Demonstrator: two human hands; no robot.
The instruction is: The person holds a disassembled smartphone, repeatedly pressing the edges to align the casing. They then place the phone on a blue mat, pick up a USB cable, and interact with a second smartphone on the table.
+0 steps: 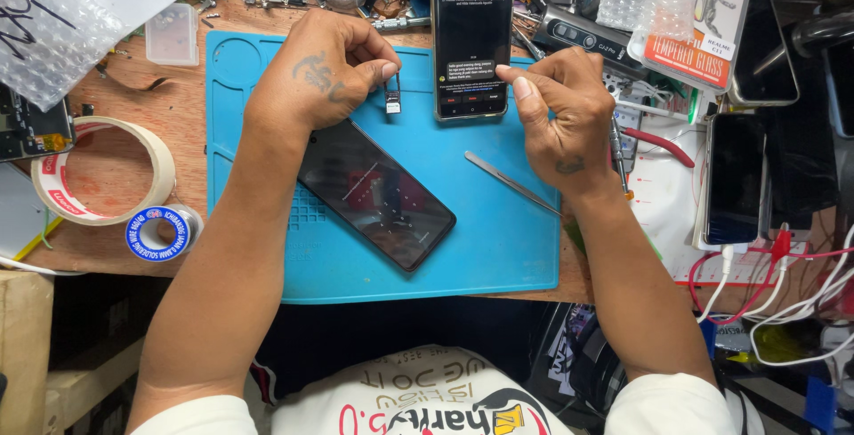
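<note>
The person wears a white short-sleeved shirt with a colourful print on the chest; both forearms are bare. The left hand [325, 70] has a dark tattoo on its back, the right hand [560, 110] a smaller one near the wrist, at 6 o'clock

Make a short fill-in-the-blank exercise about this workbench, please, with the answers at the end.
1. The left hand pinches a small SIM ____.
2. The dark phone lies on a ____ mat.
3. The tweezers lie on the mat, near the ____ hand.
4. The lit phone lies ____ the two hands.

Answers: tray; blue; right; between
</note>
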